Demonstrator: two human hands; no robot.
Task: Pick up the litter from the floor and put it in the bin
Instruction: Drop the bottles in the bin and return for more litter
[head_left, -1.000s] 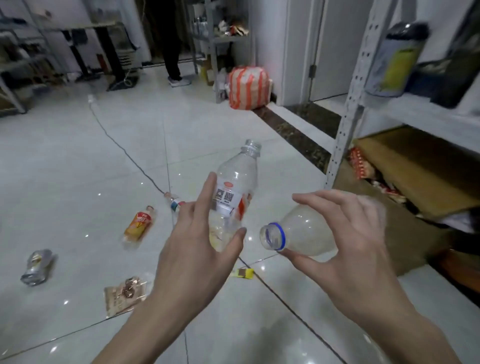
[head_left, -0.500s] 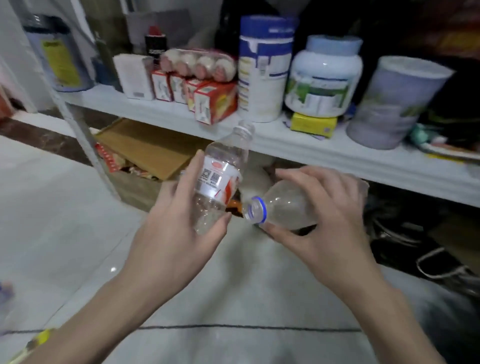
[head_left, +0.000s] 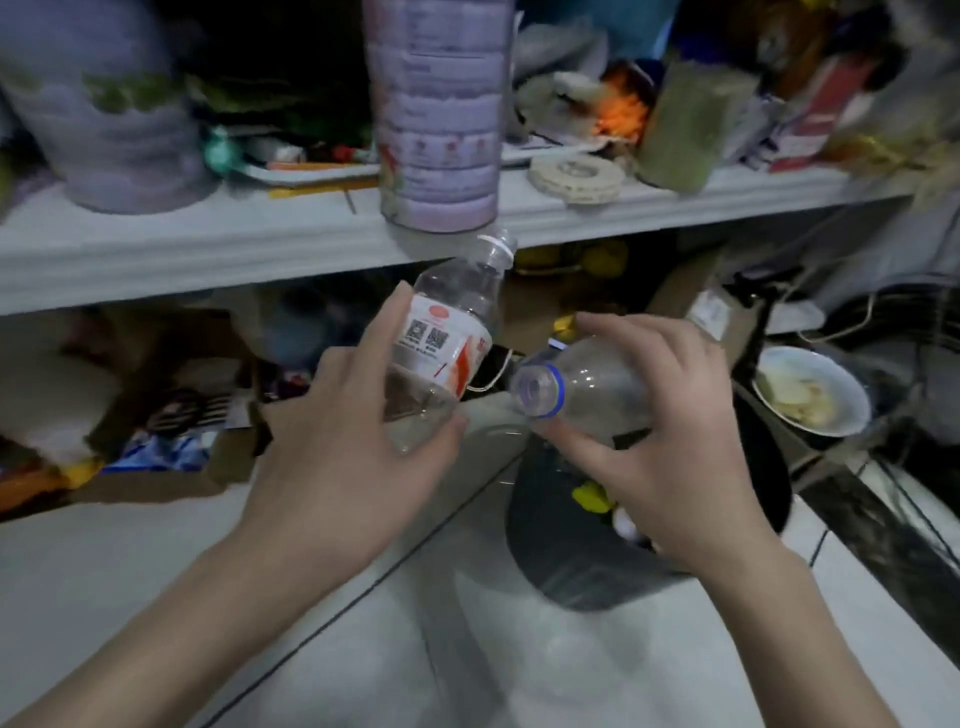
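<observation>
My left hand (head_left: 358, 457) grips a clear plastic bottle with a white and orange label (head_left: 447, 343), held upright with its neck tilted to the right. My right hand (head_left: 670, 447) holds a second clear bottle with a blue neck ring (head_left: 576, 387), lying sideways with its open mouth facing left. A dark round bin (head_left: 561, 566) stands on the floor right below my right hand. Yellow and white scraps lie inside it. My right wrist hides most of the bin's opening.
A white shelf (head_left: 270, 244) runs across just behind the bottles, crowded with tins, a tall pink canister (head_left: 441, 114) and a tape roll (head_left: 576, 176). Boxes and bags fill the space under it. A bowl with food (head_left: 810, 389) sits to the right of the bin.
My view has swung right from the open floor to the shelf and then further along it. The bin has come into sight under my right hand. Both hands keep their bottles.
</observation>
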